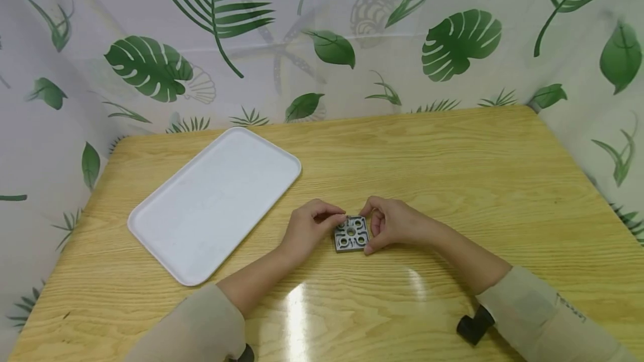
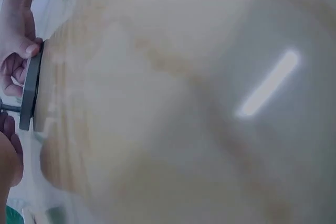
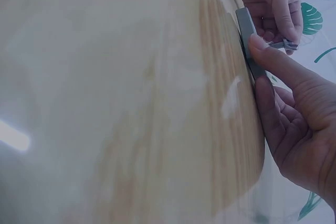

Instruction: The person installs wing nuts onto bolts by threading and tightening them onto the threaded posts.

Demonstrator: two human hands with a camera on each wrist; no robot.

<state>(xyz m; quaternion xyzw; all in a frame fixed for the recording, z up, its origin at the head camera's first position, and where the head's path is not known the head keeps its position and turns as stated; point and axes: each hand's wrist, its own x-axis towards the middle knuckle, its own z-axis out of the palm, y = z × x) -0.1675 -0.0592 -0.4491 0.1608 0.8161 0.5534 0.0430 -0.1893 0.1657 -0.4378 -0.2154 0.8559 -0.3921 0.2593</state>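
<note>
A square grey metal plate (image 1: 351, 233) with several round holes sits on the table in front of me. My right hand (image 1: 397, 223) grips it by its right side, thumb at the near corner and fingers at the far one. At the far left corner of the plate, my left hand (image 1: 313, 227) pinches a small screw (image 3: 284, 44). Its thin shank (image 2: 11, 108) stands out from the plate's upper face in the left wrist view. How deep the screw sits in the hole is hidden.
A white rectangular tray (image 1: 216, 205) lies at an angle on the left of the wooden table (image 1: 453, 166). A leaf-print cloth (image 1: 282, 27) hangs behind the table and along both sides. Black wrist gear (image 1: 475, 324) shows beneath the right sleeve.
</note>
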